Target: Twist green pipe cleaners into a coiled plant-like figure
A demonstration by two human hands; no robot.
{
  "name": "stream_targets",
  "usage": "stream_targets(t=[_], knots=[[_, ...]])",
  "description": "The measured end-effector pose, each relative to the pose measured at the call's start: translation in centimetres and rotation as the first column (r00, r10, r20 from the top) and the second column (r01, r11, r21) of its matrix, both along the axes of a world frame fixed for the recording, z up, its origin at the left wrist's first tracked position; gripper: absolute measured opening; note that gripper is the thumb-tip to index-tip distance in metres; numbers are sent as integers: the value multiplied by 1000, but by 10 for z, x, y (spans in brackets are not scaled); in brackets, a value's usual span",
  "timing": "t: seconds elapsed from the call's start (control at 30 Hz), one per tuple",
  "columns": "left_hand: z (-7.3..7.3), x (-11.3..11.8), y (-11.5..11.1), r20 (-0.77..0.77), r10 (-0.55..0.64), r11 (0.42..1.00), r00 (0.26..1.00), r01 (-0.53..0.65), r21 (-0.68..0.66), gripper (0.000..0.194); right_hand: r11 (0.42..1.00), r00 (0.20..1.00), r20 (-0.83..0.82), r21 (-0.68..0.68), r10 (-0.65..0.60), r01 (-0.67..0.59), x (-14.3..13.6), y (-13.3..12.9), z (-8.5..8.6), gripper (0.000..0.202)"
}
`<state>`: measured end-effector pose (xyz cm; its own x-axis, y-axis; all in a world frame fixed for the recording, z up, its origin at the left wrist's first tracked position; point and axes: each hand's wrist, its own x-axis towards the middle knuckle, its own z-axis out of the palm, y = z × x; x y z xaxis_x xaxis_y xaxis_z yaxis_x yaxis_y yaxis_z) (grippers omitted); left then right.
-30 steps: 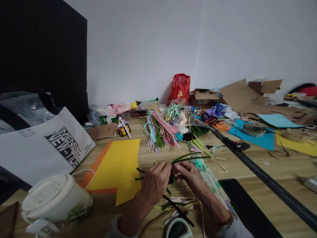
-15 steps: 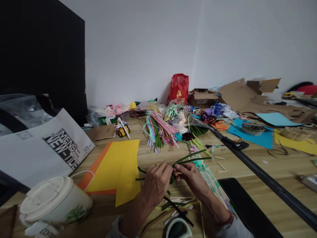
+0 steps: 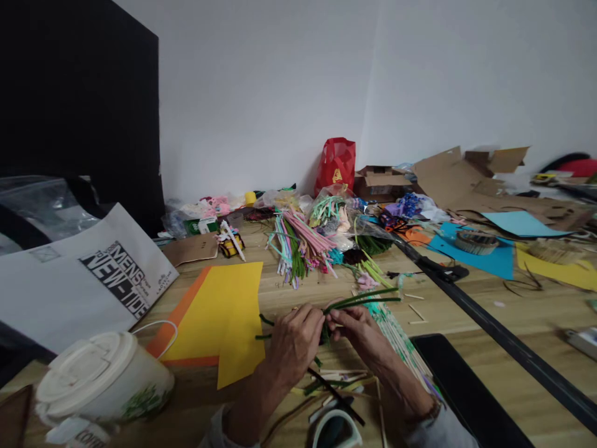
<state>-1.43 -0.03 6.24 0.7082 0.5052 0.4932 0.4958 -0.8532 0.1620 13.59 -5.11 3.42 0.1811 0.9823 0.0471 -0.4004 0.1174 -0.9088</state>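
Pinching green pipe cleaners (image 3: 373,300) at the lower centre of the frame

Head view: the left hand (image 3: 297,339) lies knuckles up with its fingers curled together over the pipe cleaners, and the right hand (image 3: 358,330) meets it, thumb and fingertips closed on the same stems. Long ends fan out to the right of the hands; shorter ones poke out left of them, near the yellow paper (image 3: 236,311). Below, at the bottom edge, are a dark stem (image 3: 342,398) and a white ring (image 3: 338,415), perhaps a tape roll. A black phone (image 3: 466,386) lies at lower right, beside a bundle of thin sticks (image 3: 396,333).

If either pinch loosens, I'd judge the stems could slip out of line or spring apart, being bendy and fuzzy. The long free ends reach over the sticks and could snag there, and a low sweep of the left forearm could drag the paper.

The fingers hide where the stems meet, so whether they are twisted or merely gathered I can't tell. A dark green clump under the fingertips is hard to make out. The bottom edge cuts off the ring, the phone and both sleeves.
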Motion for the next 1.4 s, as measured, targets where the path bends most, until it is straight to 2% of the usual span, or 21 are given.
stream_targets(t=[0.1,0.2,0.27,0.3,0.33,0.37,0.47,0.5,0.53,0.57,0.6,0.67,0.7,0.77,0.83,0.87,0.93,1.0,1.1,1.23,1.4], knots=[[0,1,-1,12,1,997,1000,0,-76,20,1000,1000,-18,15,4,-4,0,0,0,23],[4,2,-1,72,1,972,997,16,-233,20,1000,999,-26,22,21,-21,1,1,1,22],[8,1,0,131,0,921,991,51,-385,21,998,999,-15,33,52,-51,3,1,1,22],[11,0,2,165,-5,877,986,84,-473,22,996,997,-3,45,72,-72,4,1,1,21],[13,-1,5,201,-22,812,979,135,-567,23,993,995,15,61,96,-97,5,0,2,20],[15,-3,7,240,-46,723,970,198,-662,25,989,992,38,80,123,-126,5,-1,2,19],[20,-7,15,357,-125,370,926,378,-849,29,968,976,100,146,193,-206,5,-4,4,17],[21,-8,17,381,-132,293,915,403,-867,30,962,973,110,162,203,-219,5,-4,4,16],[22,-9,18,395,-123,258,910,414,-873,31,959,971,118,171,207,-225,5,-5,4,16],[23,-9,18,400,-102,258,911,413,-873,31,960,971,125,171,204,-223,4,-5,3,16],[23,-8,16,402,-76,282,913,406,-869,30,963,972,132,166,193,-214,4,-5,3,16],[23,-6,12,394,-36,370,918,378,-848,29,973,977,141,144,158,-179,3,-4,2,17],[23,-5,9,380,-26,437,925,352,-828,28,980,982,132,133,133,-150,2,-4,1,18],[22,-4,4,329,-16,615,944,269,-741,25,991,992,98,107,74,-85,0,-2,0,19],[21,-3,-1,259,-1,804,966,155,-574,21,997,997,70,70,31,-36,-2,-1,0,22],[20,-3,-2,217,7,876,976,99,-472,20,998,998,63,50,20,-24,-3,-1,0,23],[18,-3,-4,116,20,963,993,12,-269,19,1000,998,64,23,16,-17,-4,0,1,27],[16,-4,-4,15,34,994,999,-32,-100,20,1000,998,60,16,8,-9,-5,-1,1,30],[12,-5,-3,-72,39,998,997,-36,43,18,1000,999,46,20,-8,8,-6,-1,2,30],[9,-5,-3,-102,25,994,995,-14,106,15,1000,1000,3,9,-26,26,-6,0,1,27],[8,-6,-3,-119,-5,994,993,18,109,15,1000,999,-53,-1,-7,7,-5,-1,2,26]])
